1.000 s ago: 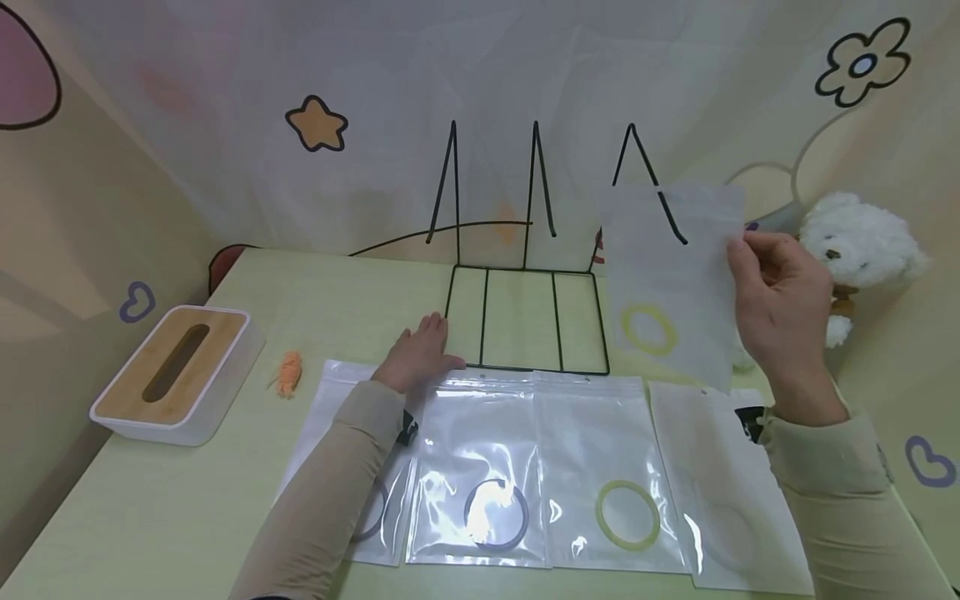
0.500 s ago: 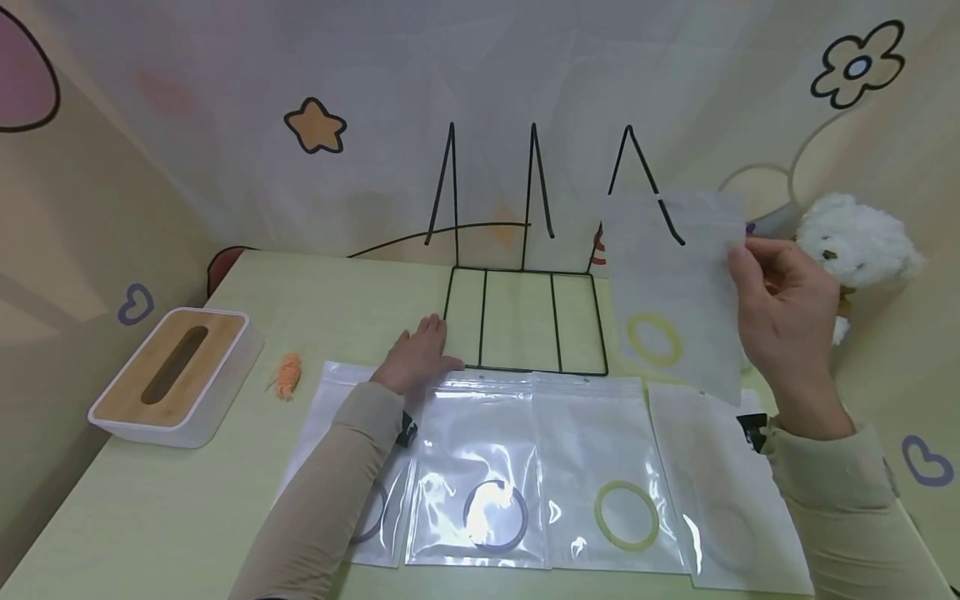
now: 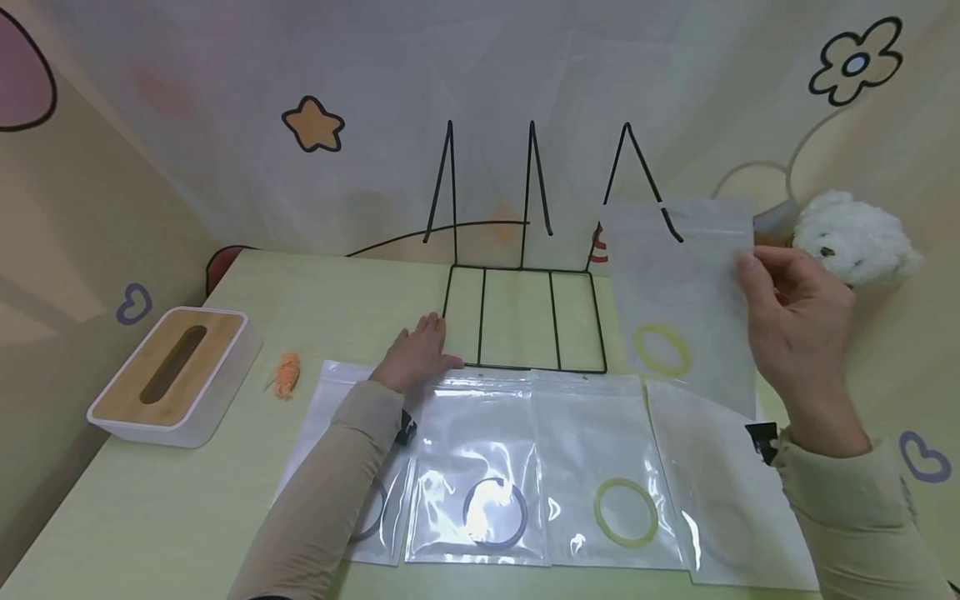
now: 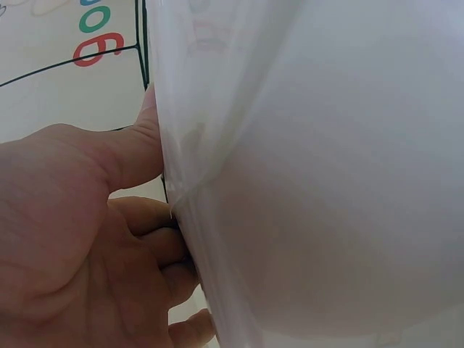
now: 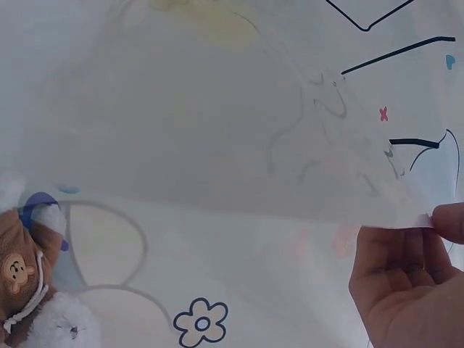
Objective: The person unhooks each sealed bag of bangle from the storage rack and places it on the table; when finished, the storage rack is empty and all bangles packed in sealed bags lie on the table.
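My right hand (image 3: 802, 333) pinches the right edge of a clear zip bag (image 3: 682, 279) between thumb and fingers. A yellow ring (image 3: 660, 328) shows low inside it. The bag's top edge is at the right-hand hook of a black wire rack (image 3: 554, 321), and the hook's end shows in front of the bag. My left hand (image 3: 416, 354) rests at the left edge of the rack's base, fingers extended. In the left wrist view a zip bag (image 4: 348, 145) covers much of the frame beside that hand. The rack's left and middle hooks carry nothing.
Several zip bags lie in a row before the rack, among them one with a purple ring (image 3: 467, 512) and one with a yellow-green ring (image 3: 598, 504). A tissue box (image 3: 191, 367) and small orange item (image 3: 287, 375) lie left. A white plush (image 3: 855, 237) is at right.
My right hand has moved down and slightly right with the bag, whose top edge is now lower along the right hook. The left hand has kept its place on the rack.
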A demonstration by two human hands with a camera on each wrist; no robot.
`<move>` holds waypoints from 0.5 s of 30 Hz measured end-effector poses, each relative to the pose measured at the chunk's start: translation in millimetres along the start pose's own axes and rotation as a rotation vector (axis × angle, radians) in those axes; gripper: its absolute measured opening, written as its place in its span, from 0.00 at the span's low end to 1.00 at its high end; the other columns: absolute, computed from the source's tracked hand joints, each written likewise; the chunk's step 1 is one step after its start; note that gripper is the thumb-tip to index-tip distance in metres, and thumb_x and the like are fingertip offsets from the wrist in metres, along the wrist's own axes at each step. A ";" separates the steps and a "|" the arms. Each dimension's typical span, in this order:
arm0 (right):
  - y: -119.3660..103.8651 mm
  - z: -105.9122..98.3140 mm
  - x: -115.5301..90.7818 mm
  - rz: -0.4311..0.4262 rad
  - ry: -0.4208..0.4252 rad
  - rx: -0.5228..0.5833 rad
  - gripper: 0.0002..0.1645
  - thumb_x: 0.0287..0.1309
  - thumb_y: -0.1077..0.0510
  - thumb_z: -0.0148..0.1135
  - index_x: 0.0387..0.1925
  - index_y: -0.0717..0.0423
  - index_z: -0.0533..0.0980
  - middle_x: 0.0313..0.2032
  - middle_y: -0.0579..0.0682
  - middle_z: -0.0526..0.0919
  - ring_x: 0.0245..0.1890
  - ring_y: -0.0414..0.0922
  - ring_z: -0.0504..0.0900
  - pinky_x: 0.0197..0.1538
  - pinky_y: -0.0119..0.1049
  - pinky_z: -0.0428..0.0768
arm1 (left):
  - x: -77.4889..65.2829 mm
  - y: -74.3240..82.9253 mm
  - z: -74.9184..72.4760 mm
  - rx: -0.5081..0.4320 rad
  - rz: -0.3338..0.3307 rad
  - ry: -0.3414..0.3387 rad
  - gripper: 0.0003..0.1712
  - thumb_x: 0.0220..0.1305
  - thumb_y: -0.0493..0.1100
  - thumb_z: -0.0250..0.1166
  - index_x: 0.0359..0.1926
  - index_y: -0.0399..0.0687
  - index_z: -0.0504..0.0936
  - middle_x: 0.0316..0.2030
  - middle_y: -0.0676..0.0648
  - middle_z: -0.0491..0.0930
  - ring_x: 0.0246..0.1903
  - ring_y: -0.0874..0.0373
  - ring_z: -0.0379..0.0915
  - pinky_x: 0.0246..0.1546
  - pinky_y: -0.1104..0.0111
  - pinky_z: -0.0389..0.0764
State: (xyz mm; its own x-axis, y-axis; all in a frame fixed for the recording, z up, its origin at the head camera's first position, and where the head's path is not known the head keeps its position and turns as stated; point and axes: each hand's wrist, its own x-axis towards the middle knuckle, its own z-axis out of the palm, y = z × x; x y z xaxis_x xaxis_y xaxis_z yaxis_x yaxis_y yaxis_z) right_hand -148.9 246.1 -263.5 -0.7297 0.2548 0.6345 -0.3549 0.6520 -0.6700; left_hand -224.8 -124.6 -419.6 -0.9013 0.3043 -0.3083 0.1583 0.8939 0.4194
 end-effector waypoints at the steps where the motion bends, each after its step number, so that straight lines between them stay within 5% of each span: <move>1: -0.3 -0.7 -0.4 -0.003 -0.001 0.005 0.14 0.64 0.56 0.61 0.42 0.63 0.83 0.37 0.42 0.84 0.28 0.32 0.78 0.33 0.18 0.73 | 0.1 0.2 -0.2 0.000 0.001 0.000 0.50 0.69 0.59 0.57 0.74 0.32 0.43 0.75 0.36 0.37 0.74 0.45 0.32 0.71 0.48 0.40; 15: -0.8 -24.8 -6.8 0.033 0.004 -0.057 0.13 0.63 0.57 0.62 0.43 0.62 0.83 0.36 0.34 0.80 0.26 0.32 0.74 0.33 0.18 0.71 | -2.0 2.6 -0.2 -0.020 -0.012 0.004 0.50 0.69 0.57 0.58 0.75 0.33 0.43 0.75 0.37 0.37 0.74 0.45 0.31 0.71 0.48 0.38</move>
State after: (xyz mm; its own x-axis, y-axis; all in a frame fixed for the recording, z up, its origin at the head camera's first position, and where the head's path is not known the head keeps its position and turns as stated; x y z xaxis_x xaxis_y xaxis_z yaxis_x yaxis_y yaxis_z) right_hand -129.2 261.5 -257.7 -0.7384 0.2794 0.6138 -0.2968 0.6826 -0.6678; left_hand -222.7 -122.9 -417.7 -0.9048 0.2924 -0.3094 0.1399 0.8906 0.4326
